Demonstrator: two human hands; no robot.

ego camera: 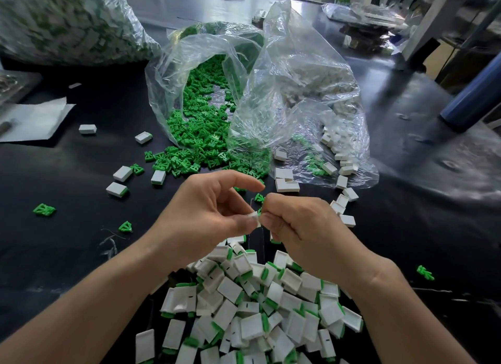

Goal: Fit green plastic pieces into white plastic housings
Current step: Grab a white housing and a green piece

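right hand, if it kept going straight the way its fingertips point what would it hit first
The white housing pinched by the left hand. The right hand, holding a green piece, points left straight at it and seems to be touching it already.

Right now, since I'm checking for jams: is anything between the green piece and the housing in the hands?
Nothing visible. The left hand pinches the housing, and the right hand holds the green piece right at its edge, with no gap showing. The fingertips hide most of the joint.
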